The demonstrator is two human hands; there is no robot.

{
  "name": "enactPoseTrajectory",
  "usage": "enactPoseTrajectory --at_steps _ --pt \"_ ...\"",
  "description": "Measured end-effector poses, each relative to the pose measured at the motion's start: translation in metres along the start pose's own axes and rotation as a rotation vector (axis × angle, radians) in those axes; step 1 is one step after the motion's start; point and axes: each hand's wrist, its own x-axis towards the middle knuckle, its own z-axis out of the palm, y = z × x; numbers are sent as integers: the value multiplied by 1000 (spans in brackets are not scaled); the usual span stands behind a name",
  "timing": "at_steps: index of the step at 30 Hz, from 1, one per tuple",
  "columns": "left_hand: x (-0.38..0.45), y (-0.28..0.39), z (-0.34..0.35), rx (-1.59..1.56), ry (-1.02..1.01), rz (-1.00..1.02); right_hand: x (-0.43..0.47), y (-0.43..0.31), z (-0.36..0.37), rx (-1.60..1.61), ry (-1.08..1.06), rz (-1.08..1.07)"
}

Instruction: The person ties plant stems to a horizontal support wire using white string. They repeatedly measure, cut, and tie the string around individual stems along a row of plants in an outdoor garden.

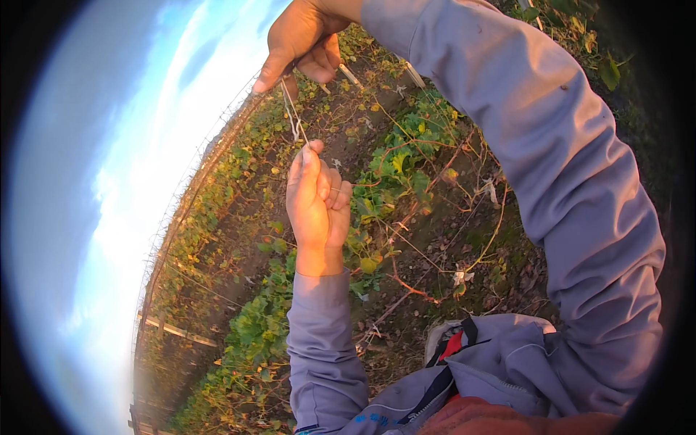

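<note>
My left hand (318, 204) is raised near the middle of the view, palm towards me, thumb and forefinger pinching the lower end of a thin pale string (298, 117). A thin strand also passes by its curled fingers towards a reddish vine shoot (370, 185); whether the hand grips that strand is unclear. Above, my right hand (304, 46) holds the string's upper part, its thumb pointing left and its fingers bent. Between the hands one length runs straight, while another hangs beside it with a twisted, loose end. The right hand's grip point is partly hidden.
Bare reddish vine stems (416, 291) and thin wires cross before me, with pale scraps tied on. Leafy green plants (255, 331) grow low in rows on brown soil. Pale posts (182, 330) stand among yellowing vines. My grey-sleeved right arm (576, 179) spans the right side.
</note>
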Motion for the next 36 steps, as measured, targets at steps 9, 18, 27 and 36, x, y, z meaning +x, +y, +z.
enactPoseTrajectory --at_steps 9,18,27,36 --pt "4 -3 4 -59 -5 -25 0 -2 18 280 225 -208" --pt "1 -2 -2 -53 -7 21 -18 -3 36 827 624 -703" --pt "-15 -24 -20 61 -11 -74 -40 148 176 1167 999 -677" --pt "-168 -95 -83 1239 -7 -408 -25 229 334 925 868 66"
